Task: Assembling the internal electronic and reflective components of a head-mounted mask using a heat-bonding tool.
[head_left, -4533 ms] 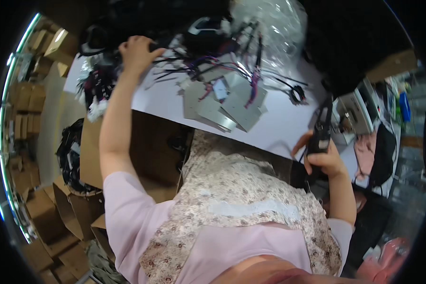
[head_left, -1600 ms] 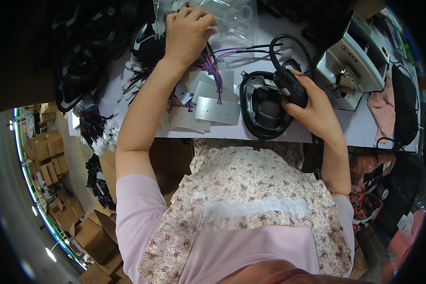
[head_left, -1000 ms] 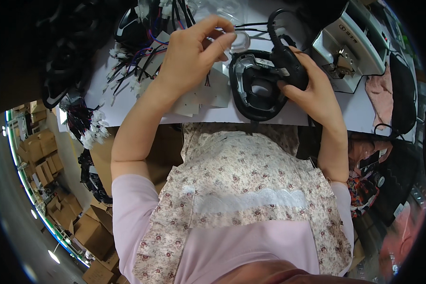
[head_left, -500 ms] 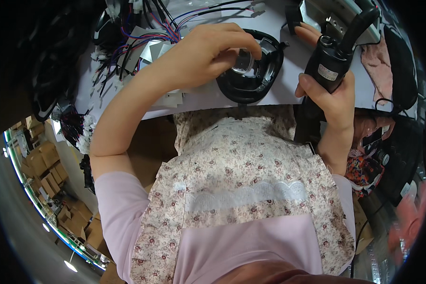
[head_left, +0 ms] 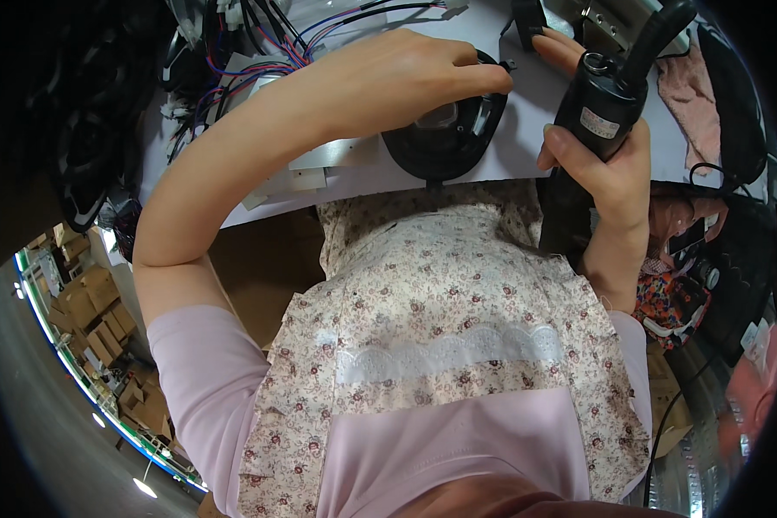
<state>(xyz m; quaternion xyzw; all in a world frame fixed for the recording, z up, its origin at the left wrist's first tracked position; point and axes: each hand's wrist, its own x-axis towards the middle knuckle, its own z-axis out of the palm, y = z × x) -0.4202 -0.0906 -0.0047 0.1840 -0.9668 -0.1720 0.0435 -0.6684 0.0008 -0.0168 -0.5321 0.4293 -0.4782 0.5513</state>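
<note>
1. White worktable (head_left: 527,151): is running across the top of the view, carrying the parts and tools listed below; its near edge is sitting just above the person's floral apron.
2. Stacked cardboard boxes (head_left: 86,302): are lying at the lower left, well apart from the table, bent by the lens.
3. Black oval housing (head_left: 445,138): is resting on the table at its near edge, between the two hands; a clear, lens-like insert is showing in its middle.
4. Left hand (head_left: 397,73): is arching over the housing from the left, fingers curled down and closing on its upper right rim; the fingertips are touching the black edge.
5. Right hand (head_left: 604,160): is wrapping tightly around the body of a black power screwdriver (head_left: 600,104), the thumb pressing its left side, the index finger stretching up beside the tool's top.
6. Screwdriver, as held: is standing nearly upright to the right of the housing, close to it but not touching; its thick black cable is leaving the top toward the upper right. Whether the tip is in contact with anything cannot be told.
7. Metal plates (head_left: 328,160): are lying flat under the left forearm, just left of the housing.
8. Bundle of coloured wires (head_left: 259,43): is spreading over the table's upper left.
9. Pink cloth (head_left: 691,95): is lying at the right end of the table.
</note>
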